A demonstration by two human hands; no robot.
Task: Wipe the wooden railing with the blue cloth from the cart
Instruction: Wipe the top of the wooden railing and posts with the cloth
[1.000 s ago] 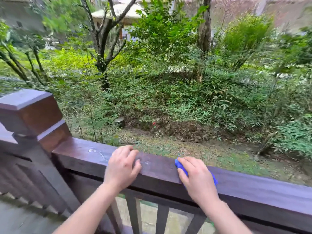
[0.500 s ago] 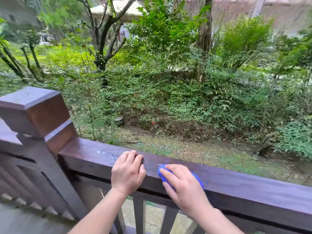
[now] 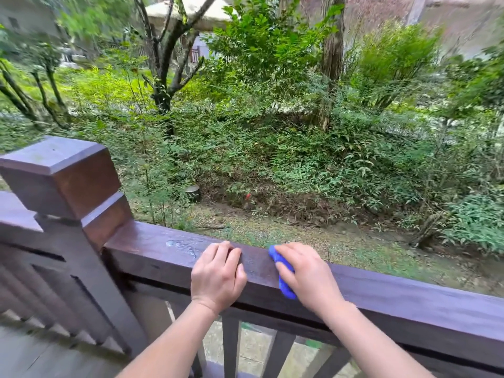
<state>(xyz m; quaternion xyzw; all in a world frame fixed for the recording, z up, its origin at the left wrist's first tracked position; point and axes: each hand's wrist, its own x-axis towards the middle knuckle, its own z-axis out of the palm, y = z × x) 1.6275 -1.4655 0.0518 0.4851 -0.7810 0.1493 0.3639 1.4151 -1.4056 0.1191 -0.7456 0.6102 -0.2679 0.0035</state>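
At nine o'clock from my hands stands the square post [image 3: 62, 184], its cap with sharp bevelled edges, and the wooden railing [image 3: 409, 298] starts directly at its right side. Between the post and my left hand [image 3: 218, 276] the top of the rail is bare, with a small wet mark [image 3: 182, 245] on it — this is the free room on that side. My left hand lies on the rail with the fingers curled over the far edge; it holds no object, only the wood. Just beside it, at three o'clock, my right hand [image 3: 308, 276] presses the blue cloth [image 3: 283, 279] flat on the top of the rail, fingers close together, palm down. The cloth shows only at the left border of this hand, from the far edge down to the near edge. Right of my hand the rail continues long and bare to the frame border — much open room there. Under the rail the balusters [image 3: 230, 347] stand with gaps.
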